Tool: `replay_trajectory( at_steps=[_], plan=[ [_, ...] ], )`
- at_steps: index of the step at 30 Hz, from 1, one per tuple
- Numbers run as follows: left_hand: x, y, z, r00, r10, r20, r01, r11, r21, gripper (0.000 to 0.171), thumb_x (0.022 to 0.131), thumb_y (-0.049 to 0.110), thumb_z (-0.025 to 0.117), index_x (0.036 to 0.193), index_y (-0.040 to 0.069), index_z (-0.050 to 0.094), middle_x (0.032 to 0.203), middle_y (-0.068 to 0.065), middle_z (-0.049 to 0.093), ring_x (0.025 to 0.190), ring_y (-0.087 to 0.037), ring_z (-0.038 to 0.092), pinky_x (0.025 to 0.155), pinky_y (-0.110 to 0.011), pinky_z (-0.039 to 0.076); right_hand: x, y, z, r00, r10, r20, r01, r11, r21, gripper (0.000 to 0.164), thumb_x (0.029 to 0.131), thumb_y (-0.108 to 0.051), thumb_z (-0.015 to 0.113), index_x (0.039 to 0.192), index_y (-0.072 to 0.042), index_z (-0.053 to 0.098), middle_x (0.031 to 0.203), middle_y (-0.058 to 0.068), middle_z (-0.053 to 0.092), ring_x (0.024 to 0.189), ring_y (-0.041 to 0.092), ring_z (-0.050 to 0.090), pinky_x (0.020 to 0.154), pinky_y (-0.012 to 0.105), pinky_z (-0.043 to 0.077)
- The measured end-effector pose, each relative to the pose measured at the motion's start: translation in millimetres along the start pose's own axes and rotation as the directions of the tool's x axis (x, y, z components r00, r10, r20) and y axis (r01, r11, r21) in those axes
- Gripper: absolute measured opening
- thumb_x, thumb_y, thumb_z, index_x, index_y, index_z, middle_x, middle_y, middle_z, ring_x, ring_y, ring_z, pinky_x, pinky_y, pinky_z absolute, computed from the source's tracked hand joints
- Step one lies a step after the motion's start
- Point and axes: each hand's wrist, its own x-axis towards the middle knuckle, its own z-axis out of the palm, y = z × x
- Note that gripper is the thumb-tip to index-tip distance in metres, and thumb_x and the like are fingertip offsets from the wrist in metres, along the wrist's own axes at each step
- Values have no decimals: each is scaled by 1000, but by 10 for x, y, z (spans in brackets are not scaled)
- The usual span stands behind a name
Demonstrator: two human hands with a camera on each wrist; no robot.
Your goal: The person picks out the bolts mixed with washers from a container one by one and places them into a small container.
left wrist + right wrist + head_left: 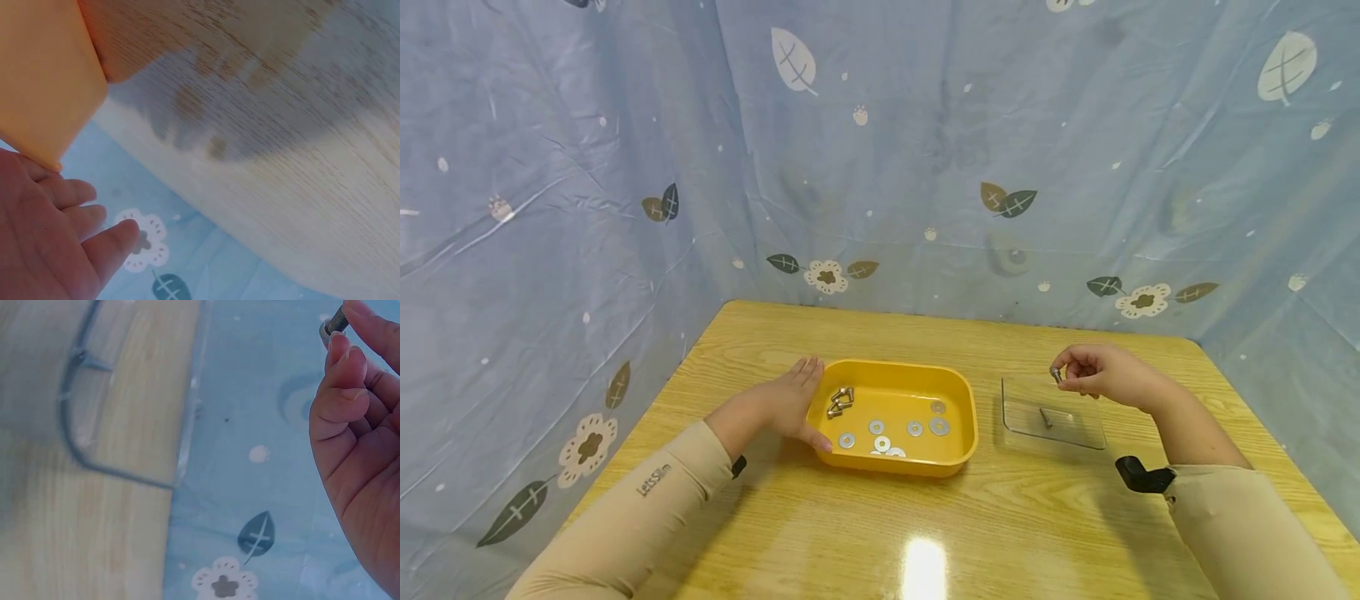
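Between thumb and fingertips, my right hand pinches a small metal bolt, its head pointing away from the fingers. It is held above the far side of a clear plastic box, in which another bolt lies. In the right wrist view the pinched bolt shows its thread. My left hand rests against the left end of a yellow tray, fingers extended, thumb at the front corner. Several bolts lie at the tray's left, and several flat washers are scattered at its middle and right.
Both containers stand on a wood-grain table, the clear box to the right of the yellow tray. A blue patterned curtain hangs behind the table and along its sides. A black wrist strap sits by the right sleeve.
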Motion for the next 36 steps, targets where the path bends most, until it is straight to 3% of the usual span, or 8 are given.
replay_trajectory(
  at_steps=[13, 32, 36],
  plan=[
    [-2, -4, 6, 1000, -13, 6, 13, 1000, 11, 133, 57, 80, 56, 145, -3, 2, 151, -21, -4, 138, -34, -2, 110, -44, 14, -101, 242, 19, 999, 38, 7, -38, 997, 72, 26, 89, -20, 60, 108, -3, 55, 76, 10, 52, 56, 23, 45, 51, 31, 42],
    [7, 0, 18, 1000, -20, 9, 20, 1000, 12, 134, 56, 81, 55, 145, -1, -1, 151, -19, -6, 139, -33, -4, 110, -43, 14, -55, 308, 92, 998, -4, 59, -2, 996, 94, 27, 88, -17, 61, 107, 1, 54, 75, 18, 51, 58, 24, 47, 53, 31, 46],
    [11, -1, 11, 1000, -13, 6, 13, 1000, 8, 134, 56, 82, 55, 145, -1, 0, 151, -20, -5, 138, -34, -3, 110, -44, 14, -45, 306, 88, 997, -2, 78, -5, 996, 93, 28, 89, -17, 59, 108, 2, 54, 74, 14, 51, 58, 25, 46, 54, 34, 46]
  ],
)
